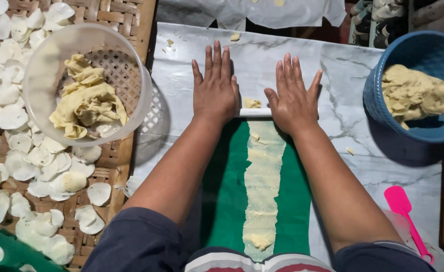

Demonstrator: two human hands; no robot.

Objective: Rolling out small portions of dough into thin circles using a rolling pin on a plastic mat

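Left hand (215, 93), right hand (293, 98) flat, fingers spread, pressing thin white rolling pin (255, 112) lying left-right at frame centre; flattened pale dough strip (263, 181) runs top-bottom.

The slab (333, 75) is white marble with grey veins. The mat (227, 191) is plain green, the dough strip (263, 176) pale yellow, the roller (255, 112) white. The bowl (423, 55) is blue with yellowish dough (413, 93). The basket (45, 60) is translucent white with a lattice pattern. The discs (10, 116) are white, the tray (126, 15) woven brown, the spatula (401, 201) bright pink.
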